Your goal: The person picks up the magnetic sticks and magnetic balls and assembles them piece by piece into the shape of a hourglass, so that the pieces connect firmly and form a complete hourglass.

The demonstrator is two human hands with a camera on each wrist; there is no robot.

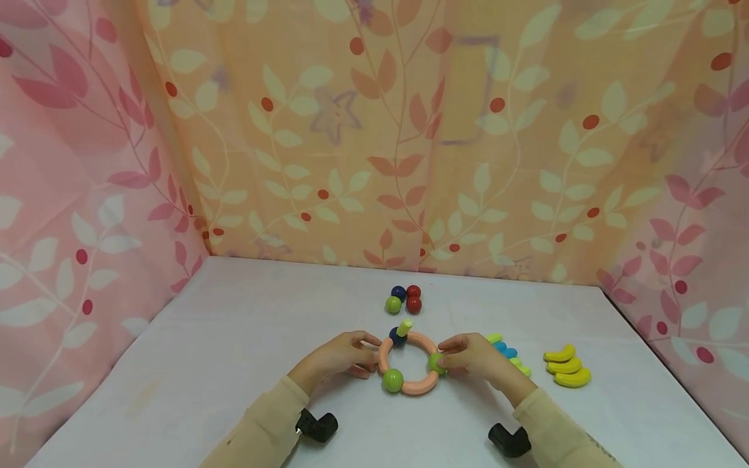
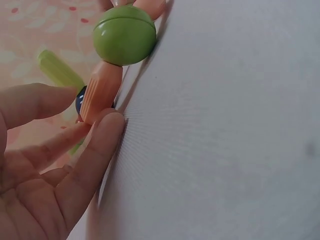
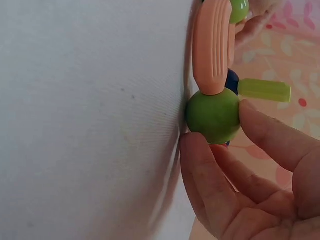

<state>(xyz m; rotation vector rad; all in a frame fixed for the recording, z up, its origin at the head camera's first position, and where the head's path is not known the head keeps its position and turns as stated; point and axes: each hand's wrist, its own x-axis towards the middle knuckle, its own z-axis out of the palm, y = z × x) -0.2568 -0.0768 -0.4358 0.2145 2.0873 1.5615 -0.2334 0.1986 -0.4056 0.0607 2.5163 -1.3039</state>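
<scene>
The peach ring point(image 1: 407, 364) of curved segments and ball joints lay flat near the front edge of the white table point(image 1: 234, 338). The left hand point(image 1: 339, 356) pinched its left arc; the right hand point(image 1: 476, 356) gripped the green ball point(image 1: 435, 363) on its right side. Risk: uneven outward pull could probably separate a joint. The yellow-green peg point(image 1: 404, 327) standing on the dark blue ball point(image 1: 396, 336) could likely tip if jolted.

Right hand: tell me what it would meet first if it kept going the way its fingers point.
The right hand points left, and its fingers already touch the green ball on the peach plastic ring. Past that lie the ring's open middle and then the left hand, though depth is hard to judge.
</scene>
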